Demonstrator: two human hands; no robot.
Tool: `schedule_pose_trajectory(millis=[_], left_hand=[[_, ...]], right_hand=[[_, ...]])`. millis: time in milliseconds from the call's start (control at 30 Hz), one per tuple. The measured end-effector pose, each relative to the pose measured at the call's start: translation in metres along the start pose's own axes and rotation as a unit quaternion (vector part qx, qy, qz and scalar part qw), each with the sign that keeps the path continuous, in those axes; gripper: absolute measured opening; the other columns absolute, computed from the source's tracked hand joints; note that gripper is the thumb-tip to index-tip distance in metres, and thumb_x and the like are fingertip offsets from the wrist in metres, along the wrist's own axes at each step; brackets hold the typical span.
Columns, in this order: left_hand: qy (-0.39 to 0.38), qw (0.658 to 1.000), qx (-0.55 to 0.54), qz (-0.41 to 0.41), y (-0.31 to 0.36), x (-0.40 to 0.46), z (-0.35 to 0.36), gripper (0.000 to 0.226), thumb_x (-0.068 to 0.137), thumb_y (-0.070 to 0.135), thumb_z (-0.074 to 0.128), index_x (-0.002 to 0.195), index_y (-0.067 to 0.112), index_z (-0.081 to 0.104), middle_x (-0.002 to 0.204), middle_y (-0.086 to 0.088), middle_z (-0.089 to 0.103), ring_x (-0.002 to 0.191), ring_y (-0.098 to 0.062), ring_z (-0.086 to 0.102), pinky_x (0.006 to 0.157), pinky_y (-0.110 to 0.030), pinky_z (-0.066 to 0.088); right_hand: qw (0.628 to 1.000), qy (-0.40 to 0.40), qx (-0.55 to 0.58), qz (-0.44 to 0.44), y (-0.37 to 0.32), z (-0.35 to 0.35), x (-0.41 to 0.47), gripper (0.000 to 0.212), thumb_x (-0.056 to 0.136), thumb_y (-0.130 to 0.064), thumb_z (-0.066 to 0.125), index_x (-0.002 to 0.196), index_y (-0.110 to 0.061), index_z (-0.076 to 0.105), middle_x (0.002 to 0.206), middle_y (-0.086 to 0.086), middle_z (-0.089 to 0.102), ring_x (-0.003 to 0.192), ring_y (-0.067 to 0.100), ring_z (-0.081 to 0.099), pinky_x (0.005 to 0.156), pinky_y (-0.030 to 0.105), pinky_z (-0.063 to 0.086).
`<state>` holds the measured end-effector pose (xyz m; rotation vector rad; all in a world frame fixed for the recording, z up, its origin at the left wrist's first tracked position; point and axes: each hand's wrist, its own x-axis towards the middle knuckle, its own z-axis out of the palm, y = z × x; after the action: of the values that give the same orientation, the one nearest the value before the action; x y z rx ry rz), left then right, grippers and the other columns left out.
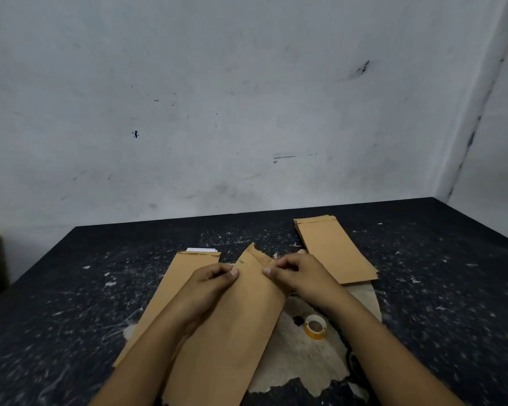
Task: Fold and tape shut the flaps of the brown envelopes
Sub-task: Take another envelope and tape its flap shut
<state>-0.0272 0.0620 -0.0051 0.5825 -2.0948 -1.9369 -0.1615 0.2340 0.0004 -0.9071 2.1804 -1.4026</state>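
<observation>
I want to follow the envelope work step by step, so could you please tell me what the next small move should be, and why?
Probably fold the top flap down flat. Both hands, left hand and right hand, pinch the held envelope near its top, where the flap stands up, uncreased and untaped. The tape roll lies untouched on the table, so taping seems to come after the fold.

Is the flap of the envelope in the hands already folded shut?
Not yet. The flap sticks up past the held envelope, while the left hand and right hand pinch below it.
</observation>
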Motion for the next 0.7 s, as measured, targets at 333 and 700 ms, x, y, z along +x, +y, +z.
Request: schedule_pose_trajectory(millis=[333,700], left_hand=[[-0.030,0.999,0.034,0.023,0.002,-0.005,0.003,0.021,0.097,0.026,0.060,0.106,0.011,0.072,0.106,-0.009,0.073,0.101,-0.025,0.069,0.085,-0.030,0.056],[-0.007,1.000,-0.012,0.006,0.002,-0.005,0.002,0.024,0.084,0.023,0.078,0.105,0.012,0.072,0.097,-0.009,0.076,0.092,-0.024,0.072,0.083,-0.035,0.057]], right_hand=[[0.993,-0.065,0.058,0.076,0.002,-0.011,-0.002,0.032,0.065,-0.035,0.093,0.081,-0.013,0.076,0.086,0.000,0.073,0.088,0.018,0.066,0.078,0.034,0.050],[0.990,-0.073,0.117,0.029,-0.004,-0.018,-0.005,0.024,0.080,-0.011,0.082,0.103,-0.014,0.076,0.107,0.006,0.071,0.096,0.023,0.069,0.074,0.033,0.060]])
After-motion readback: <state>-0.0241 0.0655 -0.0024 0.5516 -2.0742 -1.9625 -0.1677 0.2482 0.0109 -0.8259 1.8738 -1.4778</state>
